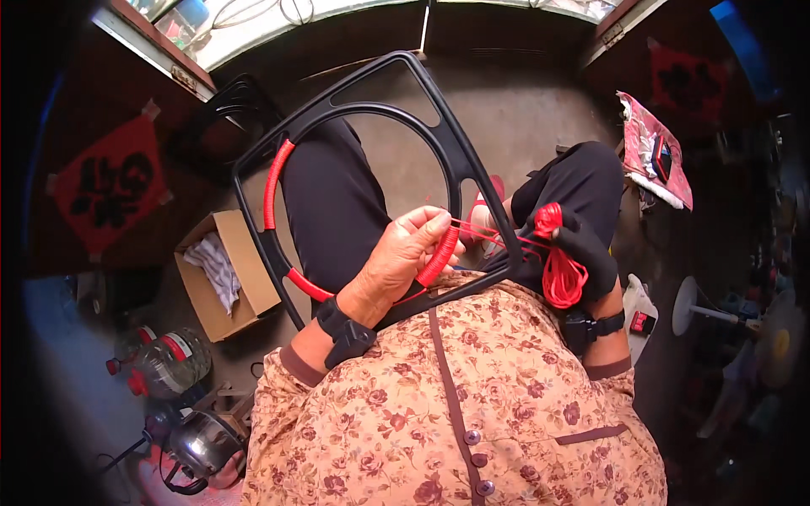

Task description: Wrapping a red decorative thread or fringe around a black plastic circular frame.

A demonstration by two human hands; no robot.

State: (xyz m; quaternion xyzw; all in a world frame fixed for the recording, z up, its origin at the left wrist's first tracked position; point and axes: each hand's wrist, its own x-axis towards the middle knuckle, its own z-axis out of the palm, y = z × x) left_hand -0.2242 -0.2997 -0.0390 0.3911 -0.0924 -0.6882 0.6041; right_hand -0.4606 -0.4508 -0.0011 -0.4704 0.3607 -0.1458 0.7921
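The black frame [456, 143] is lying across the lap [337, 194], probably feeling light and stiff, with its bare outer edge likely offering the surest hold. The gloved right hand [588, 257] is clasping the bundled red cord [564, 282], which is looking soft, slick and easily tangled, while the left hand [402, 250] is pinching its taut strands between thumb and finger beside the ring's wrapped section [440, 255]
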